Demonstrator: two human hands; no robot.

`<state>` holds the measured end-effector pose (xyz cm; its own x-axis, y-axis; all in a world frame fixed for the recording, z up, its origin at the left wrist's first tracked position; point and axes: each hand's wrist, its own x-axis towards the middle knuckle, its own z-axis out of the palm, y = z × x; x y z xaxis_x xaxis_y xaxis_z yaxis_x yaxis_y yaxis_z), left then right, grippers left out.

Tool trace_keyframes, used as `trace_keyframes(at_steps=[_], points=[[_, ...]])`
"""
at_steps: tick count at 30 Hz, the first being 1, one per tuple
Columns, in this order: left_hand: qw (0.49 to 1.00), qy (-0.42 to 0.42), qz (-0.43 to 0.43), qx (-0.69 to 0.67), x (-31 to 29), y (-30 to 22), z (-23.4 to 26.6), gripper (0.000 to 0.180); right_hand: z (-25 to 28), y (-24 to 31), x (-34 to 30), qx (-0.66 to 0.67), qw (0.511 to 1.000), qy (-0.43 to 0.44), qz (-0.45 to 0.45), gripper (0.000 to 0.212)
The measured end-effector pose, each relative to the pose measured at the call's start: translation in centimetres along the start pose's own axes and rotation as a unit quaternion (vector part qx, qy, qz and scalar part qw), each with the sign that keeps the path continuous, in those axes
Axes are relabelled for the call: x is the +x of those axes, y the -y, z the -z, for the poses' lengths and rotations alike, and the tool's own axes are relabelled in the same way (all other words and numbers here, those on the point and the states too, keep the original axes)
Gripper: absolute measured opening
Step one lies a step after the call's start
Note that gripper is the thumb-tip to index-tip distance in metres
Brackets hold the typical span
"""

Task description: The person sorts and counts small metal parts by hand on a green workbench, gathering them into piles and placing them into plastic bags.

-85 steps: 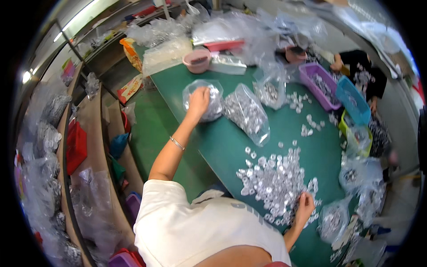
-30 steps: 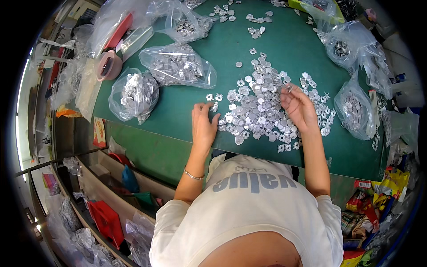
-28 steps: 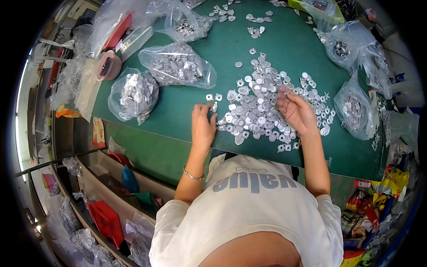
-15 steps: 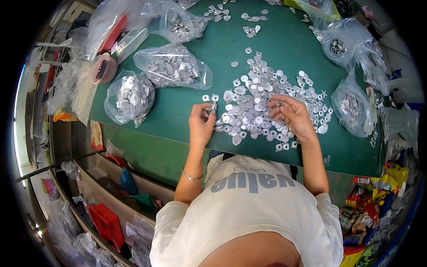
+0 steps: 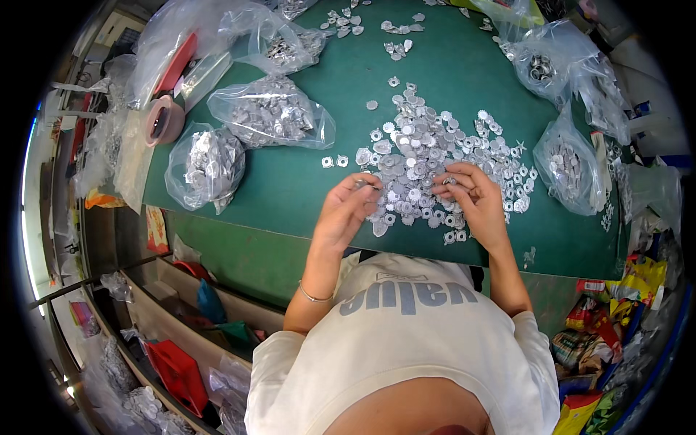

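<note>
Green surface point(image 5: 449, 65) stretches beneath both arms, where the grip of the left hand point(image 5: 344, 212) pinches a small metal piece point(image 5: 361, 184) at the left side of the pile of silvery parts point(image 5: 413, 163), and the grip of the right hand point(image 5: 480, 203) pinches another small piece point(image 5: 449, 180) above its right part. Two loose parts point(image 5: 334, 162) lie just beyond the left hand. Farther out, two filled clear bags point(image 5: 210, 167) sit close together at the left, near a pink bowl point(image 5: 167, 122), and another filled bag point(image 5: 569, 170) rests right of the pile.
</note>
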<state>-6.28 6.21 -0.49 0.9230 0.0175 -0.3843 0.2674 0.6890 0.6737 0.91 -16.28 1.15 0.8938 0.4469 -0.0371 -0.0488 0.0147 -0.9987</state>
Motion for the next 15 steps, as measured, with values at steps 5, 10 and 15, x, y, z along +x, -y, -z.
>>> trace_keyframes(at_steps=[5, 10, 15], points=[[0.979, 0.033, -0.008, 0.202, 0.3, 1.2, -3.4, 0.015, -1.0, 0.7, -0.4, -0.199, 0.971, -0.056, 0.118, 0.019], [0.975, 0.048, -0.055, 0.209, 0.8, 2.1, -5.4, 0.017, -1.1, 1.1, -0.6, -0.335, 0.905, -0.059, 0.255, 0.023], [0.968, 0.044, -0.065, 0.238, 0.7, 1.7, -6.4, 0.016, -1.2, 1.1, -0.5, -0.348, 0.885, -0.067, 0.303, 0.022]])
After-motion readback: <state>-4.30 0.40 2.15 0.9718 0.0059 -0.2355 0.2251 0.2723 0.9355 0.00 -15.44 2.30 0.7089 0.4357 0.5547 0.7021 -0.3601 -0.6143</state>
